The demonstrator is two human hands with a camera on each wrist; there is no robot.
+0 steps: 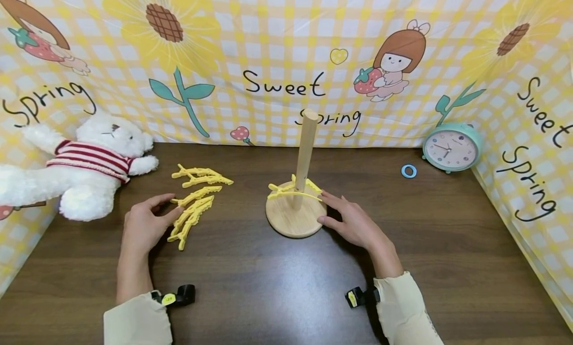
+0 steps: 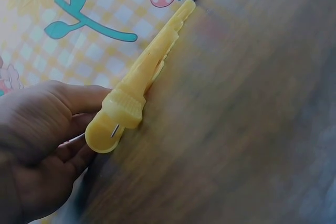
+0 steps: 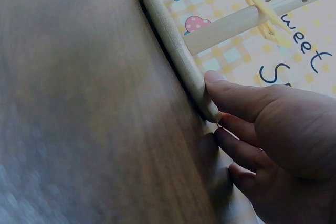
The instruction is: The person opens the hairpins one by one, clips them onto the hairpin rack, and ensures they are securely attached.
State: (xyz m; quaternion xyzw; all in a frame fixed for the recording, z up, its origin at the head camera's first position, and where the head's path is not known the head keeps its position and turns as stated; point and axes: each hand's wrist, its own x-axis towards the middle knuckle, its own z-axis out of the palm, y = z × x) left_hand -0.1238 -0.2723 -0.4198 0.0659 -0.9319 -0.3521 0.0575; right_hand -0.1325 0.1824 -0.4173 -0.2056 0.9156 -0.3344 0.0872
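Note:
Several yellow alligator hair clips lie left of centre in the head view, including a top clip (image 1: 203,178) and a lower clip (image 1: 192,218). My left hand (image 1: 145,225) has thumb and index finger at the handle end of a clip (image 1: 201,193), pinching it; the left wrist view shows this clip (image 2: 142,77) close up. A round wooden base (image 1: 295,225) carries an upright wooden post (image 1: 307,141), with a yellow clip (image 1: 286,188) across the post low down. With my right hand (image 1: 353,218) I hold the base's rim, thumb on top and fingers at the edge.
A white teddy bear (image 1: 89,161) in a striped shirt lies at the back left. At the back right stand a mint alarm clock (image 1: 452,148) and, beside it, a small blue ring (image 1: 409,171). A patterned cloth (image 1: 277,37) hangs behind the brown table (image 1: 277,295).

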